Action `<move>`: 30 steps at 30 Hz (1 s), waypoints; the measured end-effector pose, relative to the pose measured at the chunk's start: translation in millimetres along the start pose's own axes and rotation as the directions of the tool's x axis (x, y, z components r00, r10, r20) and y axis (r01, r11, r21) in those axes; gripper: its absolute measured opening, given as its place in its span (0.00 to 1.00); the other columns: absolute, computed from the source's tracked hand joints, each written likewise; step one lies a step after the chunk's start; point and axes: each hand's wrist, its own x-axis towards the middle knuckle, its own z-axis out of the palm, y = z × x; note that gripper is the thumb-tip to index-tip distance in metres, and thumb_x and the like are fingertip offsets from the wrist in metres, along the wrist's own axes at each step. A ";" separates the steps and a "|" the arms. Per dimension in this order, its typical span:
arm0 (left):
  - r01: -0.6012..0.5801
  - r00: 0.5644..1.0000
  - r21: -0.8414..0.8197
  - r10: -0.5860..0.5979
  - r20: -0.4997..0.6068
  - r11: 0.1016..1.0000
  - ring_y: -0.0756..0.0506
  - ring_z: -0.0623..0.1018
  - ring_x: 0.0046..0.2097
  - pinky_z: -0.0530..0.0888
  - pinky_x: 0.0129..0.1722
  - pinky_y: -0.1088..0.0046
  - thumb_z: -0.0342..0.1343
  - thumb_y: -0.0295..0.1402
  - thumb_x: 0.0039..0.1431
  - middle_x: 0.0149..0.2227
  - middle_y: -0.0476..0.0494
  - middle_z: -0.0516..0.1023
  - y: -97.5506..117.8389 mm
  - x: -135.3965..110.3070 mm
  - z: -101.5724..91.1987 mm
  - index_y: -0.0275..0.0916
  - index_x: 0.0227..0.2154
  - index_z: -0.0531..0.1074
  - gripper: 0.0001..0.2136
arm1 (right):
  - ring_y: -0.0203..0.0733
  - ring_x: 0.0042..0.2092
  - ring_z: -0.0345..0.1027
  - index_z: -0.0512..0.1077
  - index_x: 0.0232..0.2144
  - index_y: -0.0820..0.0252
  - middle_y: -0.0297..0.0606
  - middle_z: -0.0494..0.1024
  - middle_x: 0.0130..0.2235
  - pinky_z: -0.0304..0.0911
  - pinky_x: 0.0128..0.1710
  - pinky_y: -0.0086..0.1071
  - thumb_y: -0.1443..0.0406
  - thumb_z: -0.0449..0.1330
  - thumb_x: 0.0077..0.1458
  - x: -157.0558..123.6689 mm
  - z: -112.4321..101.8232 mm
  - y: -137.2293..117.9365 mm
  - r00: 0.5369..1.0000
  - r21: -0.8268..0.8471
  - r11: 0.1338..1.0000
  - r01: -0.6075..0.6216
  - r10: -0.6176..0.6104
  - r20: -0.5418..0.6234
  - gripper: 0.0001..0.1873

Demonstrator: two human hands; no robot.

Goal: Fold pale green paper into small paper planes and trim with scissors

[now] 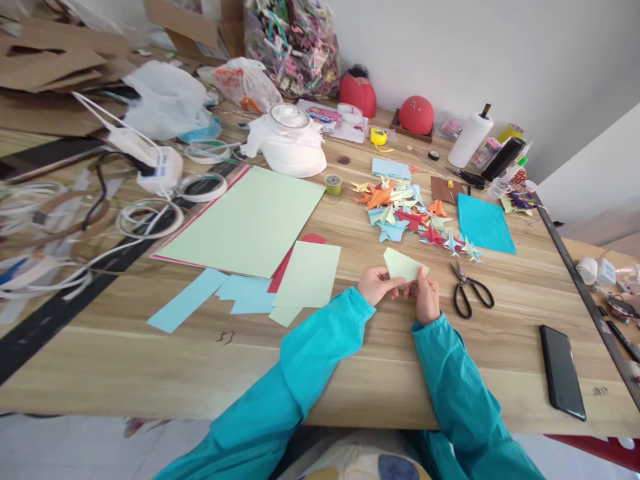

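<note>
Both my hands hold a small pale green sheet of paper (pixel 403 265), partly folded, just above the table. My left hand (pixel 376 285) pinches its lower left side, while my right hand (pixel 426 297) grips the right corner with thumb and fingers. Beyond the paper lies a pile of folded paper cranes (pixel 407 212) in orange, red, blue and pale green. Black-handled scissors (pixel 469 291) rest just right of my right hand. Left of my left hand are a pale green paper sheet (pixel 311 275) and light blue paper pieces (pixel 186 300).
A stack of large pale green paper (pixel 250 220) lies at left. A phone (pixel 562 372) is near the front right edge. Cables and a power strip (pixel 165 170) crowd the far left. Turquoise cloth (pixel 486 223), a white bottle (pixel 470 140) and red pincushions (pixel 417 115) stand farther back.
</note>
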 end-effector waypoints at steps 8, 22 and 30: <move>-0.038 0.968 -0.226 -0.021 -0.251 0.973 0.53 0.72 0.19 0.69 0.19 0.78 0.66 0.40 0.35 0.20 0.52 0.73 -0.3 8.5 -6.1 0.34 0.30 0.72 0.19 | 0.33 0.20 0.58 0.67 0.12 0.60 0.32 0.66 0.15 0.56 0.23 0.30 0.56 0.60 0.47 -3.3 0.1 -9.9 0.993 -0.077 0.991 0.107 -0.102 0.066 0.19; -0.062 0.992 0.015 0.064 -0.112 0.998 0.53 0.68 0.16 0.66 0.15 0.77 0.64 0.41 0.38 0.15 0.51 0.71 0.2 6.5 -9.0 0.33 0.25 0.74 0.15 | 0.39 0.32 0.68 0.71 0.34 0.61 0.38 0.76 0.32 0.63 0.30 0.31 0.59 0.65 0.42 1.8 -2.1 -3.4 0.997 0.125 0.990 0.071 -0.071 0.001 0.16; -0.069 0.984 0.002 0.068 -0.164 0.998 0.54 0.69 0.22 0.66 0.20 0.78 0.63 0.41 0.40 0.21 0.49 0.73 3.9 5.6 -7.8 0.34 0.29 0.75 0.16 | 0.34 0.25 0.64 0.70 0.27 0.61 0.30 0.72 0.23 0.59 0.24 0.27 0.61 0.68 0.35 5.5 -6.0 3.8 0.999 0.112 0.993 0.030 -0.026 -0.034 0.15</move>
